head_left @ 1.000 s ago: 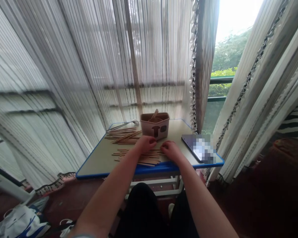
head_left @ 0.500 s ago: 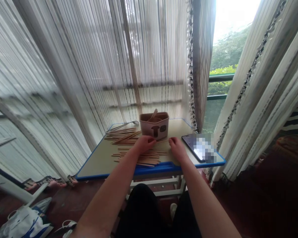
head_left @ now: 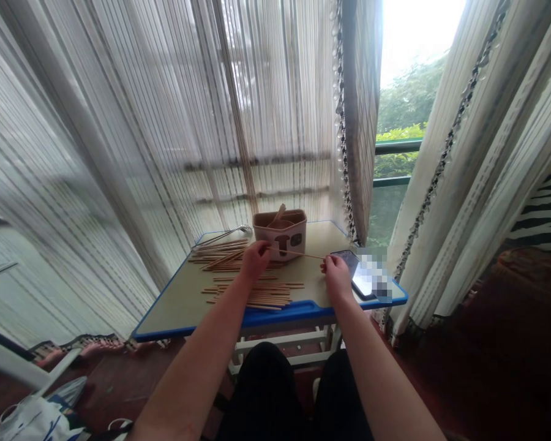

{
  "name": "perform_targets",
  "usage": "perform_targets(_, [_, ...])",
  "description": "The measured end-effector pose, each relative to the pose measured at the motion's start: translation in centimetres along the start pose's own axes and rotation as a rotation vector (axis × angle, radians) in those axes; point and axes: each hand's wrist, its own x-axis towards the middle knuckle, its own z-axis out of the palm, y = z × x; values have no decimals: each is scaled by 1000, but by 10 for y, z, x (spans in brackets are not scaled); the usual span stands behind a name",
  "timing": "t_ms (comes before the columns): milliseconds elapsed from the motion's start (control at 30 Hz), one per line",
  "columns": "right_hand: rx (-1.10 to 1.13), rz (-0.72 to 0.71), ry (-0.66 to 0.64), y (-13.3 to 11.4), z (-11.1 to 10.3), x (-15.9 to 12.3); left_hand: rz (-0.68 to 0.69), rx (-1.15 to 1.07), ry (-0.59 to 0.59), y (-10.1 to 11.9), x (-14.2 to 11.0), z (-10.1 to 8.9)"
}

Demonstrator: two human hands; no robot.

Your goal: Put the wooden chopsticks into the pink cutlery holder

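Observation:
Between my two hands a single thin wooden chopstick (head_left: 298,253) stretches in front of the holder, one end in each hand. My left hand (head_left: 256,258) is closed in a pinch on its left end. The right end sits in the closed fingers of my right hand (head_left: 337,274), beside the phone. Just behind stands a pinkish-brown utensil holder (head_left: 263,233) with a dark mushroom-like print and a light wooden utensil inside. Several chopsticks lie in a far pile (head_left: 220,253) and a near pile (head_left: 269,295), partly hidden by my left hand and forearm.
A phone (head_left: 351,263) with its screen lit lies at the right of the blue-edged table (head_left: 165,306). Metal utensils (head_left: 224,234) rest at the back left. Sheer curtains (head_left: 165,122) hang behind. A white bag (head_left: 37,419) is on the floor at lower left.
My hands have risen a little and moved further apart, with more of the chopstick showing between them. The whole view has shifted slightly.

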Motion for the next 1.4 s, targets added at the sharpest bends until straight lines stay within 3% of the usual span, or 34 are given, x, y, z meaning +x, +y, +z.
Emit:
perform_targets(67, [-3, -21, -28, 2, 1, 0, -129, -238, 77, 1, 4, -2])
perform_targets(200, [-117, -124, -186, 0, 3, -4, -326, -733, 111, 4, 10, -6])
perform_targets(300, [-272, -216, -294, -6, 4, -10, -390, -884, 128, 4, 12, -10])
perform_targets(467, [-393, -275, -354, -10, 5, -13, -458, -937, 166, 0, 14, -12])
perform_targets(567, [-409, -277, -362, -9, 5, -13, -475, -1001, 131, 0, 15, -13])
perform_targets(733, [-468, -298, -405, -8, 5, -13, -522, -1097, -8, 5, 11, -18])
perform_targets(900, [-532, -309, -421, -4, 7, -11, -458, -1048, -233, 16, 3, -16])
perform_targets(967, [-553, -322, -416, -4, 7, -11, -413, -1007, -263, 19, 1, -14])
perform_targets(1100, [-566, -335, -413, -7, 6, -13, -352, -971, -224, 21, 1, -11])
perform_targets(1400, [-547, -299, -440, -14, 6, -19, -388, -901, -63, 20, 3, -10])
